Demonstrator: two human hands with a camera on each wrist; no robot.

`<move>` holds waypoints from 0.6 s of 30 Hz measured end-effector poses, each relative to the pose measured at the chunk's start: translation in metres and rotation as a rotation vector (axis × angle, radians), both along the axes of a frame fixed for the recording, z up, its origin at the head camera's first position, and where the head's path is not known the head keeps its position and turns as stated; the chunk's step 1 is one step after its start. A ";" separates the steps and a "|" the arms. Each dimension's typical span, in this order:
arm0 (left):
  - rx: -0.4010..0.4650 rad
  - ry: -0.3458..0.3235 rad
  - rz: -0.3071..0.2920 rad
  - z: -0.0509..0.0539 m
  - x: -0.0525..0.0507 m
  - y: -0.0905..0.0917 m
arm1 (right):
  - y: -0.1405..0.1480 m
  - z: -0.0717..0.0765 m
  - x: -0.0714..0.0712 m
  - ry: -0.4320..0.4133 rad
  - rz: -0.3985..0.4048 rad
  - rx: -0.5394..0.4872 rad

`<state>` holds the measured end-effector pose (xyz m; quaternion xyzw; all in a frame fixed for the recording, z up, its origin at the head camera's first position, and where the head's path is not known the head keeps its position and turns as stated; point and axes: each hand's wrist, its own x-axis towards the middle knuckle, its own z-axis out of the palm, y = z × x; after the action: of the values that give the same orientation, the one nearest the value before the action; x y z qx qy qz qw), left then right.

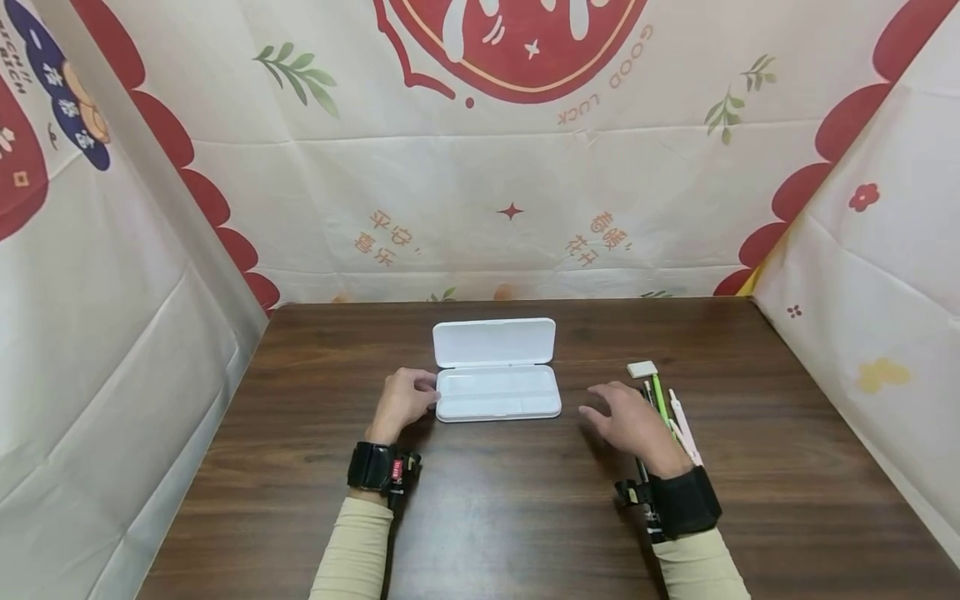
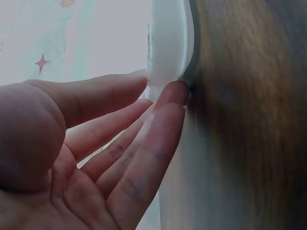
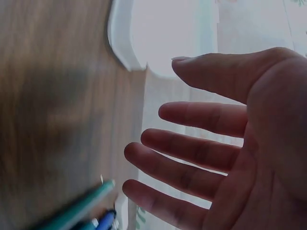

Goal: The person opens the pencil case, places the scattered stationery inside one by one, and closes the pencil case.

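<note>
At the left, left hand: the left hand [image 1: 405,402] pinches the end of the white case [image 1: 498,408] between thumb and fingertips.
White case: lies open on the dark table [image 1: 510,508], its lid [image 1: 495,342] folded back behind the tray; steadying it seems the step in hand.
Right hand: the right hand [image 1: 628,417] hangs between case and stationery, fingers loosely spread, grasping nothing that shows.
Stationery: a white block [image 1: 642,369], a green pen [image 1: 660,398] and a pale slim tool [image 1: 682,421] cluster at the right, partly hidden by that hand.
Next move: should the right hand pick one up, it calls for a narrow pinch that leaves the neighbours undisturbed.
</note>
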<state>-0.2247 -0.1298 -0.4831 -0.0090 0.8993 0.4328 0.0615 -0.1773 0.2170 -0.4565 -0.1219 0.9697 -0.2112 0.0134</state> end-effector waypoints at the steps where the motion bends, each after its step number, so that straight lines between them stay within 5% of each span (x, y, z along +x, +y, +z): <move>1: -0.001 -0.002 0.002 -0.001 0.000 0.000 | 0.004 0.001 -0.001 -0.007 -0.004 -0.005; 18: -0.018 -0.007 -0.007 -0.003 0.000 -0.002 | 0.052 0.002 -0.010 -0.077 -0.079 -0.055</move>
<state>-0.2246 -0.1317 -0.4857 -0.0078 0.9031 0.4243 0.0661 -0.1868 0.2692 -0.4549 -0.0757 0.9664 -0.2425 0.0390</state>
